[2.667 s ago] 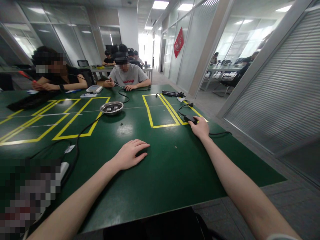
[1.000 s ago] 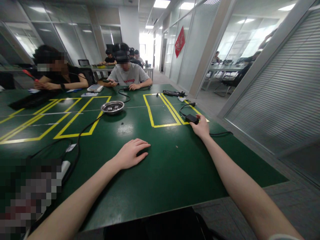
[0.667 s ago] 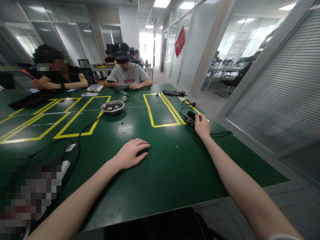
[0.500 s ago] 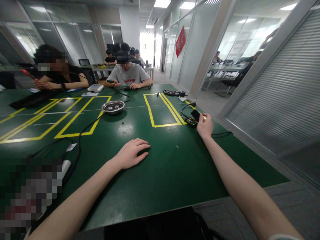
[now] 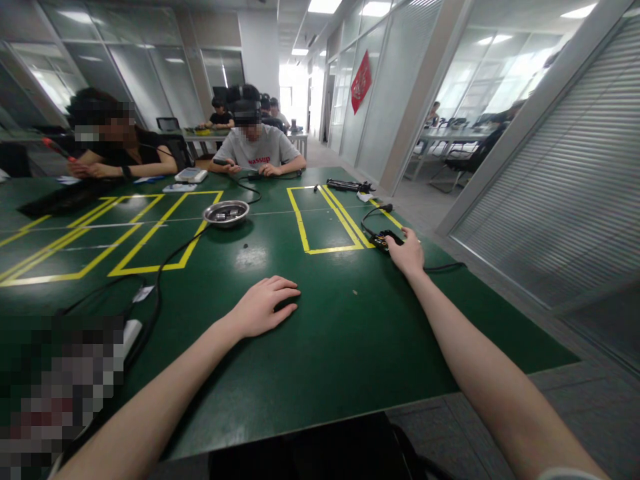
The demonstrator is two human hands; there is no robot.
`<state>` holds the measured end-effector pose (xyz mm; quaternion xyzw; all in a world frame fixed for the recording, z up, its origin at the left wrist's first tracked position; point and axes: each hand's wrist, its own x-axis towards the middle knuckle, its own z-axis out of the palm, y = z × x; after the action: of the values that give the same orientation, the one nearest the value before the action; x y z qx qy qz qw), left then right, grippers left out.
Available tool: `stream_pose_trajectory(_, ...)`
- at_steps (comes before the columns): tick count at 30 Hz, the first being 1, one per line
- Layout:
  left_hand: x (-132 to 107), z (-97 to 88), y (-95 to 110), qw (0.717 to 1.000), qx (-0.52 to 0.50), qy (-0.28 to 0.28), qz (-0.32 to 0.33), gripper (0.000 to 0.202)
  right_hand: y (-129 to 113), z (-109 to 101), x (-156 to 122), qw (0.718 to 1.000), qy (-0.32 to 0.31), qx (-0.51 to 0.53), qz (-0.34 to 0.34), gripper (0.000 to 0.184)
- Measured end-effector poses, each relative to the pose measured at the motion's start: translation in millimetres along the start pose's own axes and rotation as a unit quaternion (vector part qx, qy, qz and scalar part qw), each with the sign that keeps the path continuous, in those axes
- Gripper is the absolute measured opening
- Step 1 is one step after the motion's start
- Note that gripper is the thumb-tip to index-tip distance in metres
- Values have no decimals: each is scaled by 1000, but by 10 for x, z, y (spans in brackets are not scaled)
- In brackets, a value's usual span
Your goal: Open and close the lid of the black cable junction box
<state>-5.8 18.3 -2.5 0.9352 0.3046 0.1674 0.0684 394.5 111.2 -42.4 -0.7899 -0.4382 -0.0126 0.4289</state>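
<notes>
My right hand (image 5: 409, 253) reaches out to a small black box (image 5: 384, 239) near the right edge of the green table (image 5: 320, 347). Its fingers are curled on the box's near end. The box lies just outside a yellow tape rectangle (image 5: 320, 220), and a thin black cable (image 5: 370, 215) loops away from it. A bit of coloured circuit board shows at the box's left side. My left hand (image 5: 265, 307) lies palm down on the table in front of me, fingers loosely spread, holding nothing.
A metal bowl (image 5: 226, 212) with small parts stands mid-table. Black cables (image 5: 155, 293) run to a white power strip (image 5: 129, 333) at the left. A black tool (image 5: 345, 185) lies at the far right. Two people (image 5: 257, 150) sit across the table, which ends just right of the box.
My right hand tipped the box's black cover up, exposing a circuit board, then lowered onto the box again. My left hand has not moved.
</notes>
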Motion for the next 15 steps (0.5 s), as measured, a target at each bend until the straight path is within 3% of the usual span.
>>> stream_pose_trajectory(5, 2, -6, 10, 1000, -2, -5, -5, 28, 0, -70, 3, 998, 20, 6, -59, 57)
stream_pose_trajectory(10, 7, 3, 8, 1000, 2, -4, -3, 27, 81, -77, 25, 999, -28, -42, -17, 34)
stream_pose_trajectory(15, 8, -1, 18, 1000, -4, -2, -4, 27, 81, -69, 5, 994, -61, -73, -54, 47)
